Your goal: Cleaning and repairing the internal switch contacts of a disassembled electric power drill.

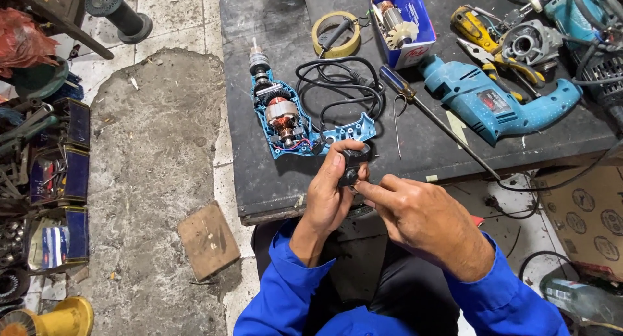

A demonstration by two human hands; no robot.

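Dark workbench (259, 174) over cracked tile floor (169, 11)

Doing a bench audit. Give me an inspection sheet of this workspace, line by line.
Surface: dark worktable, scuffed and dusty.
Job's things: small black switch part; opened blue drill half-shell with copper motor exposed.
Clutter: closed blue drill, long screwdriver, tape roll, blue box, yellow pliers.
Grippers: left hand and right hand both grip the switch part.
Cables: black cord coiled by the shell.
Surroundings: cracked floor, wooden block, parts boxes at the left.
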